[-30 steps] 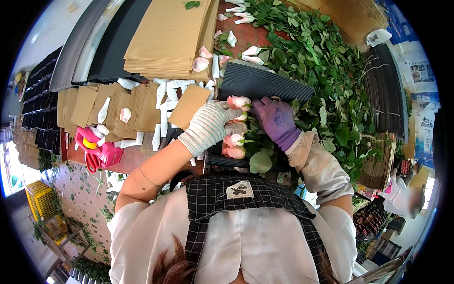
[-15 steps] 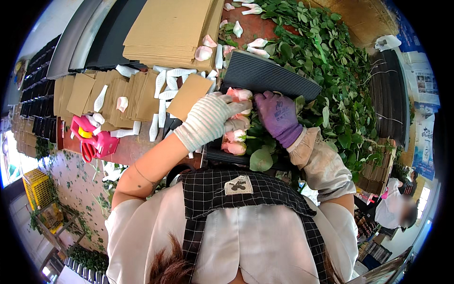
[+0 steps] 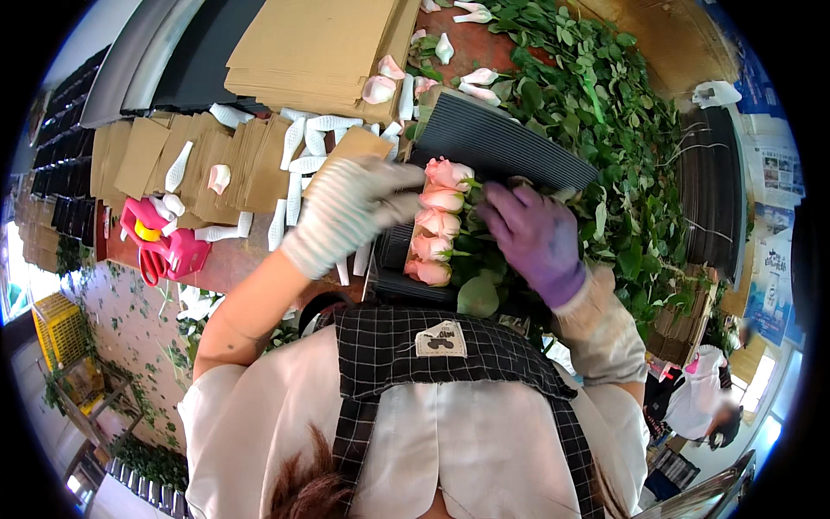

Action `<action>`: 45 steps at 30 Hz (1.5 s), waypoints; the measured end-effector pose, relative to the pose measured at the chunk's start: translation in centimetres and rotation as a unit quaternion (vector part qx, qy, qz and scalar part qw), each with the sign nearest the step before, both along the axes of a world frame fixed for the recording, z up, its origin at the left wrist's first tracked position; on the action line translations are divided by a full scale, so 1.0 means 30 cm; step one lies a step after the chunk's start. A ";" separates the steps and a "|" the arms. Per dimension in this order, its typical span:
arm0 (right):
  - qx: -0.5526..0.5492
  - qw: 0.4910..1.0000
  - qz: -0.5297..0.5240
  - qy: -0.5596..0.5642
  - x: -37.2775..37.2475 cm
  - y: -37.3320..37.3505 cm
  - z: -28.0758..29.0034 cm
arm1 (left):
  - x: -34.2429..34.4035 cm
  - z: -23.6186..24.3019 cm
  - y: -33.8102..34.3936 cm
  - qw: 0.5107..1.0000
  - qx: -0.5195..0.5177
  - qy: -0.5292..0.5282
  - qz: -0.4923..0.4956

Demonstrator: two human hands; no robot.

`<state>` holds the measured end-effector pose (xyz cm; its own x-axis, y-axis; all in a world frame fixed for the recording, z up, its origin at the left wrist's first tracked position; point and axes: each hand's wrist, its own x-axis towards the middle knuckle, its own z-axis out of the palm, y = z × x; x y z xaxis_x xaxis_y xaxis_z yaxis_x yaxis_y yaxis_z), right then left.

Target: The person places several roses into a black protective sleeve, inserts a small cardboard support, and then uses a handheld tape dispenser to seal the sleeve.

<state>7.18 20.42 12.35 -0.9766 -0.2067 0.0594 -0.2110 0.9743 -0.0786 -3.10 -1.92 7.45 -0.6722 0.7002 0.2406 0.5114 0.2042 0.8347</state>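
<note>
Everything's placed around the row of roses, which is laid on a ribbed sheet. The left hand is set just left of it, the right hand right. Cardboard is stacked behind, leaves piled behind-right, scissors left far off.
</note>
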 end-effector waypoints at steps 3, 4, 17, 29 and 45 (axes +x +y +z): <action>-0.065 0.996 0.047 -0.050 0.045 -0.029 0.004 | -0.030 -0.063 -0.132 0.983 -0.125 -0.052 0.126; -0.086 0.991 0.069 -0.073 0.057 -0.041 -0.020 | -0.022 -0.106 -0.148 0.971 -0.183 0.009 0.155; 0.035 0.999 -0.040 -0.006 0.010 -0.049 -0.060 | 0.098 -0.020 0.030 0.990 -0.056 0.128 -0.007; 0.081 0.990 -0.017 -0.114 -0.031 -0.037 -0.103 | 0.102 -0.078 0.066 0.980 -0.139 0.142 -0.027; -0.433 0.892 -0.130 -0.020 0.120 0.034 0.114 | -0.135 -0.013 -0.170 0.941 -0.146 -0.269 0.145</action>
<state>10.79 21.43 15.78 -0.9896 0.1343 0.0506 0.0337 0.5600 -0.8278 -7.16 -7.02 7.04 -0.8142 0.4525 -0.3636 -0.0817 0.5309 0.8435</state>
